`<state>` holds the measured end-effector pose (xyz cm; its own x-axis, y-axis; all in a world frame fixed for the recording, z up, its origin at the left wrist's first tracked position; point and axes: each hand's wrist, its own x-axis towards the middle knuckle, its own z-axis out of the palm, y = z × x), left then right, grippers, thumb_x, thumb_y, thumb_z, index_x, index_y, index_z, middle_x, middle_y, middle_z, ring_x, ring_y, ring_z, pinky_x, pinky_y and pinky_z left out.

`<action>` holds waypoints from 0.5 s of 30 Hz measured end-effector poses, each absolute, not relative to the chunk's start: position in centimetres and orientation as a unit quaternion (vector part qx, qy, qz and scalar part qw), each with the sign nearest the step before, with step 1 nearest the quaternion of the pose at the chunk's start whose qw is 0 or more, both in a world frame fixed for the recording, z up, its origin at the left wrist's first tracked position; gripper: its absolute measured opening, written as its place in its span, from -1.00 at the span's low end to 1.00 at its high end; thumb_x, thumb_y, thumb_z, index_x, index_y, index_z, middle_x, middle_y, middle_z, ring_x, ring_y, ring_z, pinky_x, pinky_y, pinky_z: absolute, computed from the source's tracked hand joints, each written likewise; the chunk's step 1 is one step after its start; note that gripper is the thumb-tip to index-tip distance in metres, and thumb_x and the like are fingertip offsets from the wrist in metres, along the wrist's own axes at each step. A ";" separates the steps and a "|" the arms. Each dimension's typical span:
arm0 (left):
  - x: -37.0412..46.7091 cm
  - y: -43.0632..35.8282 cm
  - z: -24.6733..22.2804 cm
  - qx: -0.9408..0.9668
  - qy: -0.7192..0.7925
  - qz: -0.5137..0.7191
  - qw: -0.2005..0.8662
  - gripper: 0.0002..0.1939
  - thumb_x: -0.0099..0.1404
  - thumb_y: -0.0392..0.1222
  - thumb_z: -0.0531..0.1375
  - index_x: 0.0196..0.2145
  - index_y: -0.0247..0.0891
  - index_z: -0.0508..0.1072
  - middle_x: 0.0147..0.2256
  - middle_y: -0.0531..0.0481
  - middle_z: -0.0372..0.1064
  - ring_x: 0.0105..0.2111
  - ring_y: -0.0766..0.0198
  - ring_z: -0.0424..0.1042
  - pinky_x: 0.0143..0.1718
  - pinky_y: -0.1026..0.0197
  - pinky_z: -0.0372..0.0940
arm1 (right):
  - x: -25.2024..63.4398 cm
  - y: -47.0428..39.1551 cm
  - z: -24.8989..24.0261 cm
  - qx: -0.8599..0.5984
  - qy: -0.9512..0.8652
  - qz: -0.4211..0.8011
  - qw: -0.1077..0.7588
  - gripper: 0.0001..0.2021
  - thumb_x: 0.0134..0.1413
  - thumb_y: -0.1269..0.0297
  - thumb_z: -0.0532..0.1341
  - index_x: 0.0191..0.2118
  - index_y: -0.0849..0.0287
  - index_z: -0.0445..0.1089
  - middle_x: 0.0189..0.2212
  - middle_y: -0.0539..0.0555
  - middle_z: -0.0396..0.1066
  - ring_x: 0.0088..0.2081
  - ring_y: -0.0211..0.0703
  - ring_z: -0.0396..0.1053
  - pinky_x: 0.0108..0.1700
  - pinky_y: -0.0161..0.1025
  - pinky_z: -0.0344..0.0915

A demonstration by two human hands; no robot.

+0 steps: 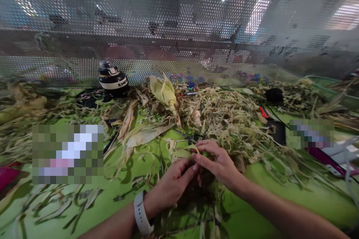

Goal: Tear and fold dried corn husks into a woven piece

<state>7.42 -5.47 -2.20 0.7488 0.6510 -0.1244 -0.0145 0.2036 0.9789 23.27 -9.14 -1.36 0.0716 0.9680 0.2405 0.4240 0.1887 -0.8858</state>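
My left hand, with a white watch band at the wrist, is closed in a pinch on a pale green corn husk strip. Right beside it, my right hand pinches the same strip, its thumb and fingertips close to the left thumb. Parts of both hands' fingers hide one another. Loose husk strips lie under and around the hands on the green table. Just beyond them is a wide dry husk piece, and farther back a folded yellowish corn husk stands tilted.
A heap of shredded husk spreads behind my hands. At the back left stands a black-and-white bottle. A dark flat object lies on the right, near a magenta-edged item. A perforated metal panel closes off the far side.
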 end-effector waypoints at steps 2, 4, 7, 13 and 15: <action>7.5 -5.2 -2.2 0.584 0.281 0.225 0.727 -0.67 0.22 0.08 0.12 -0.42 -0.28 0.36 -0.56 0.12 0.24 -0.61 0.44 0.09 -0.58 0.35 0.04 | 23.4 -9.1 -1.7 -0.562 -0.585 0.290 0.507 -0.86 0.00 0.17 0.27 -0.41 0.11 0.48 -0.24 0.09 0.37 -0.08 -0.08 0.30 0.02 -0.13 0.19; 7.5 -5.1 -2.1 0.571 0.286 0.218 0.738 -0.65 0.20 0.11 0.13 -0.37 -0.27 0.36 -0.57 0.13 0.25 -0.62 0.43 0.12 -0.59 0.35 0.03 | 23.6 -9.0 -1.7 -0.549 -0.557 0.298 0.547 -0.86 -0.06 0.17 0.31 -0.48 0.11 0.48 -0.33 0.07 0.38 -0.12 -0.08 0.32 -0.03 -0.14 0.22; 7.5 -5.0 -2.0 0.563 0.289 0.201 0.747 -0.63 0.17 0.13 0.15 -0.41 -0.27 0.37 -0.60 0.12 0.27 -0.64 0.44 0.12 -0.61 0.35 0.00 | 23.7 -9.0 -1.2 -0.539 -0.516 0.337 0.575 -0.86 -0.14 0.17 0.36 -0.49 0.11 0.50 -0.43 0.04 0.39 -0.26 -0.12 0.35 -0.18 -0.21 0.28; 7.4 -5.0 -1.7 0.445 0.278 0.211 0.825 -0.70 0.17 0.02 0.20 -0.44 -0.32 0.43 -0.50 0.01 0.42 -0.58 0.42 0.28 -0.50 0.36 0.17 | 24.2 -8.7 -0.5 -0.550 -0.491 0.415 0.534 -0.75 -0.06 0.07 0.29 -0.43 0.18 0.44 -0.51 -0.02 0.34 -0.48 -0.25 0.30 -0.40 -0.29 0.24; 7.4 -5.0 -1.6 0.384 0.273 0.229 0.852 -0.72 0.17 -0.02 0.21 -0.35 -0.33 0.46 -0.44 -0.03 0.46 -0.54 0.40 0.33 -0.47 0.37 0.20 | 24.7 -8.6 -0.2 -0.563 -0.538 0.372 0.505 -0.73 0.01 0.06 0.24 -0.35 0.19 0.39 -0.47 0.00 0.34 -0.42 -0.22 0.30 -0.36 -0.29 0.24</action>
<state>7.36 -4.99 -1.64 0.7461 0.6005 -0.2878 -0.1813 0.5990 0.7799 24.70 -8.60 -0.18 0.1441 0.9817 0.1247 0.2313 0.0892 -0.9688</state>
